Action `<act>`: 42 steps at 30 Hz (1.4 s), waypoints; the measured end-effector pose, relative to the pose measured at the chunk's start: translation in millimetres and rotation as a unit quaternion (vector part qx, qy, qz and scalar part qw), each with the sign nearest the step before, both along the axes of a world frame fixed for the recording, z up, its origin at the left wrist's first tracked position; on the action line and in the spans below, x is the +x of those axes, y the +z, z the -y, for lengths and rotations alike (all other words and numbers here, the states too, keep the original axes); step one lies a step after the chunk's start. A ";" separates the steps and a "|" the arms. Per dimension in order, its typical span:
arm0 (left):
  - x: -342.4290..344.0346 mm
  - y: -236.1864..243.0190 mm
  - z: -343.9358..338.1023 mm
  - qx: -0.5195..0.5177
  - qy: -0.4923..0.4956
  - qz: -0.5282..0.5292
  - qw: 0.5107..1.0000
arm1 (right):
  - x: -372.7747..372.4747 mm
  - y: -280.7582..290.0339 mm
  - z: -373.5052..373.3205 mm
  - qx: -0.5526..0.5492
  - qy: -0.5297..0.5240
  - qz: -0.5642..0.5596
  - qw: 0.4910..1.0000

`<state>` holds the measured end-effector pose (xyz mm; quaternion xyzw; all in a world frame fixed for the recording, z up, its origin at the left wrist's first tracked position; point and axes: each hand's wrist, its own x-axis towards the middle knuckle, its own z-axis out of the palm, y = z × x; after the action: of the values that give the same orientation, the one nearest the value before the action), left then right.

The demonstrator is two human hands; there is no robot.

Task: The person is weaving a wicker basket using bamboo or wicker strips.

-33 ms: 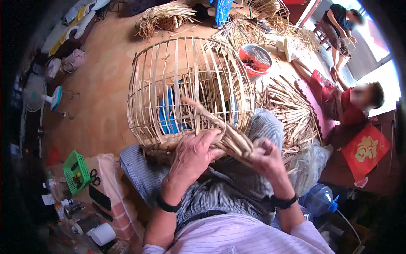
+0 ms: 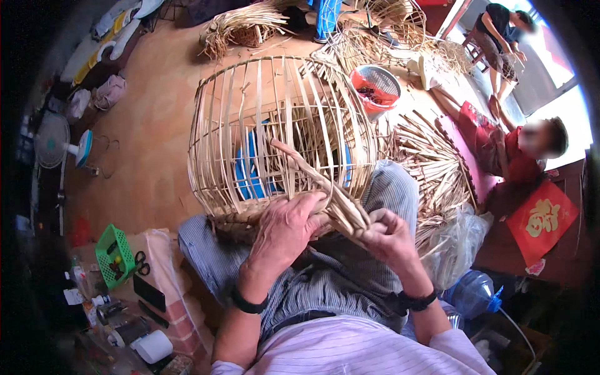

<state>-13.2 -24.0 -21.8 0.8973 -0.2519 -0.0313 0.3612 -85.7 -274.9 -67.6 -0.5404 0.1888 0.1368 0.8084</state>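
A barrel-shaped open cage of woven cane strips (image 2: pixel 219 137) rests before me between my striped-trousered knees. My left hand (image 2: pixel 284 234) is closed on a thick bundle of pale dried stalks (image 2: pixel 331 200) at the cage's near rim. Its fingertips are partly hidden under the stalks. The bundle slants from the middle of the cage down to my right hand (image 2: pixel 390 237), whose thumb and fingers pinch its lower end just right of my left hand. Blue material (image 2: pixel 250 162) shows through the cage bars.
Loose stalks (image 2: pixel 431 156) lie at right, beside a seated person in red (image 2: pixel 512 156). A red bucket (image 2: pixel 378 100) and another person (image 2: pixel 497 44) are behind. At left stand a fan (image 2: pixel 53 140), green basket (image 2: pixel 112 256) and scissors (image 2: pixel 142 262). A water jug (image 2: pixel 469 294) sits lower right.
My right hand and the lower end of the bundle have shifted very slightly, the fingers changing their grip a little. My left hand stays almost still on the stalks.
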 end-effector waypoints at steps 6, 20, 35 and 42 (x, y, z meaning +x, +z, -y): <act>-2.0 -3.8 12.9 0.076 0.068 0.012 0.995 | 33.6 20.1 -22.6 -0.423 0.144 0.233 0.864; -4.2 -5.6 18.6 0.065 0.111 0.028 0.991 | 65.7 -9.4 -24.8 -0.388 0.072 0.173 0.902; 14.4 -45.0 -70.3 -0.070 0.252 0.051 0.964 | 103.2 38.3 -80.1 -0.198 0.152 0.181 0.951; 17.4 -59.9 -81.4 -0.110 0.212 -0.012 0.971 | 58.5 15.4 -65.3 -0.049 0.204 0.060 0.976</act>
<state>4.2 57.3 -81.8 0.8845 -0.0537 0.0627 0.4591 -27.2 -209.6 -52.3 -0.6135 0.0323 0.2567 0.7461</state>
